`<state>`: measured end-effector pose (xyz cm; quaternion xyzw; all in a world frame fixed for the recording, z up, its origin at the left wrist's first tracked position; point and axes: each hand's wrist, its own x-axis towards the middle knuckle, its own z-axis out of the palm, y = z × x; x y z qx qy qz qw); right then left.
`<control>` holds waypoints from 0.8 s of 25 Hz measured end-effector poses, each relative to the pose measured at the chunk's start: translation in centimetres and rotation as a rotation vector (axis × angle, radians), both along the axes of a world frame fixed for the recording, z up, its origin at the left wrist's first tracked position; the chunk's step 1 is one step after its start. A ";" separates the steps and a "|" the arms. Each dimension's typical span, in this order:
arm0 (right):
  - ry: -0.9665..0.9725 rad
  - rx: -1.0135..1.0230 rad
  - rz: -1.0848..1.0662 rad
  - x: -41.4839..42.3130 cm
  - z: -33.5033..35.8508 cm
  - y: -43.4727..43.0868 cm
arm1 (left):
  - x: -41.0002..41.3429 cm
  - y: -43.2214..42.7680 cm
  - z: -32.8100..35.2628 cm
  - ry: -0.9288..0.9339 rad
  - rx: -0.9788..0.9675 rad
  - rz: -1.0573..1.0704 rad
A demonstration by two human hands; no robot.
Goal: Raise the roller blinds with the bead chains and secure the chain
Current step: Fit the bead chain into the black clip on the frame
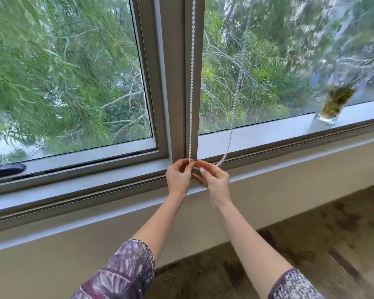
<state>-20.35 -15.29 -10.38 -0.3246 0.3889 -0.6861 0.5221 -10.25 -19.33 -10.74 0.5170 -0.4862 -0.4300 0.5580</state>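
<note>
Pinching the bead chain at the window frame's foot, my left hand and right hand both clamp it; blinds look raised, securing remains, I judge.

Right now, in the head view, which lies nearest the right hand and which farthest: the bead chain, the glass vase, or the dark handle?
1. Bead chain, pinched at the right hand.
2. Glass vase, right on the sill.
3. Dark handle, far left.

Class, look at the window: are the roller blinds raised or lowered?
Raised: both panes show trees, with no blind fabric in view. Only the bead chain hangs down.
</note>
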 end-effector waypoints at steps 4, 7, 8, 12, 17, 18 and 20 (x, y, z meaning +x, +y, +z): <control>-0.079 0.058 0.063 -1.6 -0.1 0.1 | 1.1 0.5 -2.6 -0.113 0.052 0.098; 0.188 0.196 -0.022 -2.1 -0.8 -0.7 | 1.5 0.8 -3.2 -0.106 0.070 0.097; 0.406 0.247 -0.065 -2.2 -1.3 -0.9 | 1.6 0.9 -3.1 -0.109 0.070 0.096; 1.322 0.248 -0.063 -2.2 -3.0 -1.0 | 2.2 1.8 -3.3 -0.114 0.041 0.099; 1.677 0.270 0.035 -0.9 -4.0 -2.0 | 3.0 2.5 -3.6 -0.139 0.017 0.108; 1.718 0.277 0.045 -0.7 -4.1 -2.2 | 3.2 2.5 -3.6 -0.140 0.022 0.114; 1.763 0.288 0.046 -0.6 -4.2 -2.5 | 3.5 2.6 -3.6 -0.141 0.030 0.123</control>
